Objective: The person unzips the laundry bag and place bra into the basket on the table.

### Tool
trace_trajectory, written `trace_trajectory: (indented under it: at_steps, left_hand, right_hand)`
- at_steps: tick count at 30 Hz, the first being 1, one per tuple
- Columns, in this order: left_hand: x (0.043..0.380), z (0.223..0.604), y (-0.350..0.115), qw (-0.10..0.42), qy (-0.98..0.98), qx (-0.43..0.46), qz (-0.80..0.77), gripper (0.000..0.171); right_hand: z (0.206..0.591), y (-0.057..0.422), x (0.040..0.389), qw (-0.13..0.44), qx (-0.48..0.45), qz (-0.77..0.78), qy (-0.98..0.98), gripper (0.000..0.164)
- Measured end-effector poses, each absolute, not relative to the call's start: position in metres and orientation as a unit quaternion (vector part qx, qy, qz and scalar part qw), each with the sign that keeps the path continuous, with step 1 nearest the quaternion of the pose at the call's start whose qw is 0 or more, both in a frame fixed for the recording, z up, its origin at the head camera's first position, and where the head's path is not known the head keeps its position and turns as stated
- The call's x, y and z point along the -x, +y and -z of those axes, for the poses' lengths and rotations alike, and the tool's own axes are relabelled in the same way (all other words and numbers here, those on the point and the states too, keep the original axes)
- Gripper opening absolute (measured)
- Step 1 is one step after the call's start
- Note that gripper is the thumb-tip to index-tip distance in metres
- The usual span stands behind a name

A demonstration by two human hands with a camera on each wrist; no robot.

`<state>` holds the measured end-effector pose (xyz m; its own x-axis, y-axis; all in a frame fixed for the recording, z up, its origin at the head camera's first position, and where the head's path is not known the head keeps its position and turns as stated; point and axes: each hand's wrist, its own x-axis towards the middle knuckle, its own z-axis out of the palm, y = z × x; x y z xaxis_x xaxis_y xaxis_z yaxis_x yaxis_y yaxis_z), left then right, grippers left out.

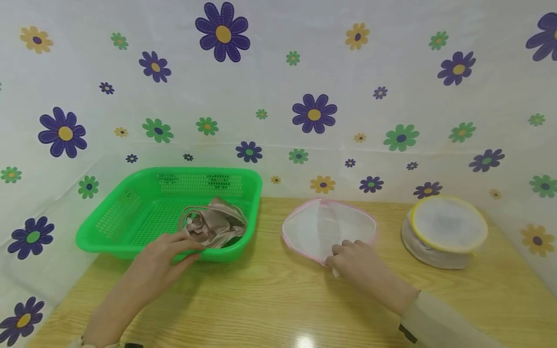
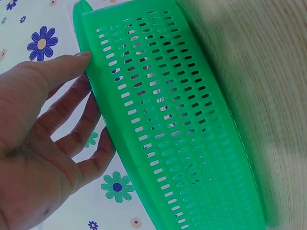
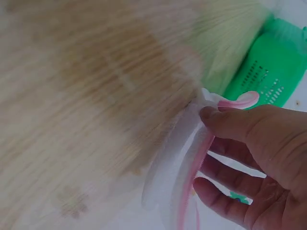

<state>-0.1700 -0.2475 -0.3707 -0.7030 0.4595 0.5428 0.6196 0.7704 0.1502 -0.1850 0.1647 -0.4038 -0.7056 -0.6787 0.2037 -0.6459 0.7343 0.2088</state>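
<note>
At the left stands a green plastic basket point(image 1: 143, 246) with slotted sides. My left hand point(image 1: 163, 261) holds its near rim, the thumb on the outside and the other fingers reaching over the edge. In the basket, close to those fingers, lies a crumpled shiny beige garment point(image 1: 213, 227) with thin straps. Right of the basket, a white mesh laundry bag point(image 1: 300, 227) with pink trim lies on the table. My right hand point(image 1: 359, 266) pinches its near edge between thumb and fingers; the right wrist view shows the pink trim point(image 3: 189, 179) beside the fingertips.
A round mesh-topped bag point(image 1: 448, 224) with yellow trim and greyish sides sits at the right of the wooden table point(image 1: 261, 304). Behind and at the sides hangs a white sheet point(image 1: 270, 77) printed with flowers.
</note>
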Motion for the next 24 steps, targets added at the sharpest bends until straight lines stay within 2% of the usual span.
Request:
trace_trajectory:
  at_steps: [3, 15, 21, 24]
  left_hand:
    - [0.170, 0.371, -0.247, 0.243, -0.909, 0.297, 0.163, 0.029]
    - [0.169, 0.371, -0.246, 0.242, -0.910, 0.294, 0.163, 0.028]
    - [0.168, 0.370, -0.247, 0.241, -0.912, 0.290, 0.162, 0.028]
    - [0.168, 0.370, -0.248, 0.243, -0.913, 0.288, 0.159, 0.029]
  right_hand:
    - [0.409, 0.159, 0.196, 0.152, -0.371, 0.061, -0.914, 0.016]
    - [0.418, 0.139, 0.235, 0.153, -0.404, 0.031, -0.901, 0.015]
    - [0.417, 0.148, 0.234, 0.153, -0.404, -0.020, -0.902, 0.021]
    - [0.413, 0.159, 0.229, 0.179, -0.402, -0.053, -0.897, 0.023]
